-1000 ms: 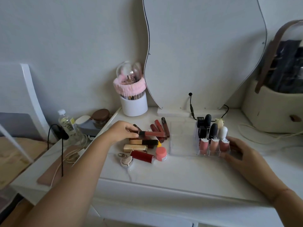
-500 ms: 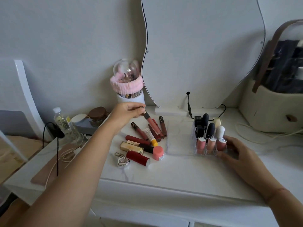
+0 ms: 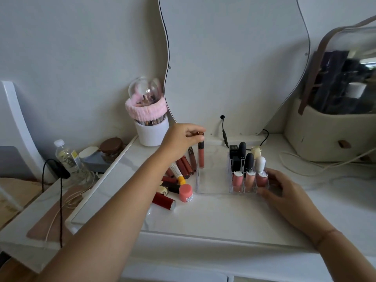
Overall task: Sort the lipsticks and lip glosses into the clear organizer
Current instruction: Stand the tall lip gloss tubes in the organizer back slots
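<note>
The left hand [image 3: 181, 139] is pinching the dark cap of a pink lip gloss [image 3: 201, 157] between its fingers [image 3: 200, 132], and the tube is hanging upright below them, over the left edge of the clear organizer [image 3: 211, 180] on the tabletop [image 3: 203, 216]. Down-left of those fingers, loose lipsticks [image 3: 179, 180] are lying in a pile. The right hand [image 3: 282, 192] is resting against the organizer's right front corner, fingers loosely spread, beside 3 pink glosses [image 3: 249, 180] standing in its front row.

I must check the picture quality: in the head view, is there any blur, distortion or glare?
Head view: soft, even daylight with weak shadows; wide-angle lens bends the mirror edges and stretches the arms; the bag at the right edge is blurred; the clear organizer is hard to trace; left hand and lip gloss stay fairly sharp.
</note>
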{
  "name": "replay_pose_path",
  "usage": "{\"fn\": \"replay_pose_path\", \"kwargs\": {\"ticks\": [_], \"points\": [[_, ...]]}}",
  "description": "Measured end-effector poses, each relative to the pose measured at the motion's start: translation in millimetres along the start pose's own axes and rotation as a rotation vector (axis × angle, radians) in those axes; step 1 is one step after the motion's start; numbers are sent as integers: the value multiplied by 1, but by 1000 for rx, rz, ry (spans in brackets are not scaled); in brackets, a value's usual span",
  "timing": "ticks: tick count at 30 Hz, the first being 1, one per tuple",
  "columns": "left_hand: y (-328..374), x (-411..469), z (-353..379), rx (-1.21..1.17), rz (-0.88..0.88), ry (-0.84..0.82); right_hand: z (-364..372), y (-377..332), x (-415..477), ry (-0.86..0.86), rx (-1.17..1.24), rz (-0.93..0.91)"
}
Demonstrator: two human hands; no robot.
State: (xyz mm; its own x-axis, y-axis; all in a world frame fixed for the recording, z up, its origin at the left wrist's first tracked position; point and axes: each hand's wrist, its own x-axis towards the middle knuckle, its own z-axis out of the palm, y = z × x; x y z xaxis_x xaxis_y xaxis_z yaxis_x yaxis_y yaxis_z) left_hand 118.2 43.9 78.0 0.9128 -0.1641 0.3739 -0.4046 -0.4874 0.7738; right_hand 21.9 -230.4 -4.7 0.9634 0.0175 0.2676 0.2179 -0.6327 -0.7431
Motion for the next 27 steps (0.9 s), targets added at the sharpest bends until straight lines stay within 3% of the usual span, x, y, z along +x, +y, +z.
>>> {"fn": "replay_pose_path", "kwargs": {"ticks": [17, 20, 23, 27], "points": [[-12, -4, -6, 10, -18, 18, 0, 0, 0, -14, -5, 0], [-22, -4, -35, -22, -22, 152, 0, -1, 0, -12, -22, -7], [-51, -6, -58, -18, -173, 262, 0, -2, 0, -14, -27, -7], [-92, -8, -62, 222, -452, 170, 0, -3, 0, -22, -36, 2]]}}
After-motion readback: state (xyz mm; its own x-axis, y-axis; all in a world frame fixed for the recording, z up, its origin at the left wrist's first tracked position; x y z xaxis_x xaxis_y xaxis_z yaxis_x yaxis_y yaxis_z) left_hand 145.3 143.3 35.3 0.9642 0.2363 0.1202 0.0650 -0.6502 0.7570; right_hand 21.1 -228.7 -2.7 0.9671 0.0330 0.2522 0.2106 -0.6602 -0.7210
